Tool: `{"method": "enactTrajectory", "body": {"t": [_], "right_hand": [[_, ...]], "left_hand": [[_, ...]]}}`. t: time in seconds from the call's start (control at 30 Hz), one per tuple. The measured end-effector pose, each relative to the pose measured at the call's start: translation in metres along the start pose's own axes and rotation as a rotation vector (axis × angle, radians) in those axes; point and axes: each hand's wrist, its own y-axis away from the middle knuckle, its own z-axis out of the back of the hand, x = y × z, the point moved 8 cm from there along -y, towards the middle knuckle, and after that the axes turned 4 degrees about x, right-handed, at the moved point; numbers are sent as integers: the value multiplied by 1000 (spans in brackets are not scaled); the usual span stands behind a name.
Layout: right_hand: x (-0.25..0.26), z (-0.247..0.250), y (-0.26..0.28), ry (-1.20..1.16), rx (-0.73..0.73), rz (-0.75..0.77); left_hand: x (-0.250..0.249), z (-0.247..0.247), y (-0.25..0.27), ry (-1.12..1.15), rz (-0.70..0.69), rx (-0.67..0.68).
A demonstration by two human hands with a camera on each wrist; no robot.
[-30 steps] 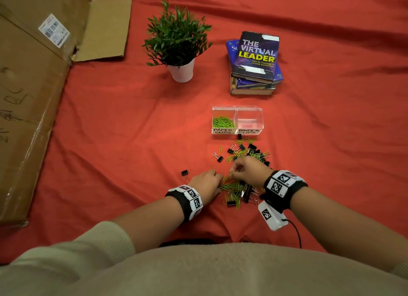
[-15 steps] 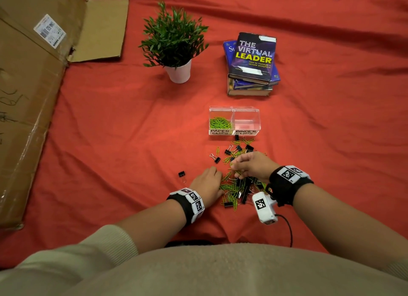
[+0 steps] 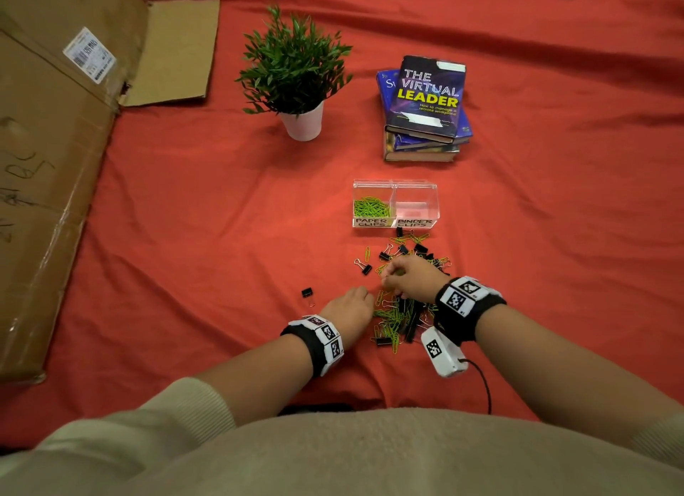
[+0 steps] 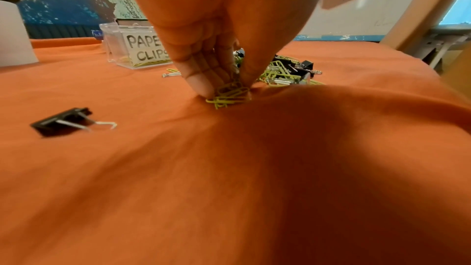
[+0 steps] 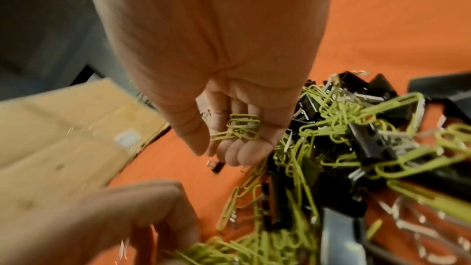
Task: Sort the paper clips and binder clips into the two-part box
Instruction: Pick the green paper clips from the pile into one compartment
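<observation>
Mid-sort, both hands gather green paper clips (image 3: pixel 386 316) from the mixed pile: the left hand (image 3: pixel 349 308) pinches a cluster, the right hand (image 3: pixel 409 277) apparently cups several, next bound for the two-part box's (image 3: pixel 395 208) left "PAPER CLIPS" compartment.

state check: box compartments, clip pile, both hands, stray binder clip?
Paper clips compartment: partly filled with green paper clips.
Binder clips compartment: looks empty.
Clip pile: mixed, unsorted, on the red cloth.
Left hand: pinches green paper clips at the cloth.
Right hand: lifted above the pile, fingers curled round a few green paper clips.
Stray binder clip: lying apart, left of the pile.
</observation>
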Motion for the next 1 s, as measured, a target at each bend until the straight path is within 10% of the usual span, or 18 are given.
{"method": "enactTrajectory", "body": {"t": [0.53, 1.0], "right_hand": [[12, -57, 5, 831, 158, 230], [7, 32, 6, -318, -39, 16]], "left_hand": [[58, 69, -7, 448, 75, -177], [80, 172, -93, 350, 179, -270]]}}
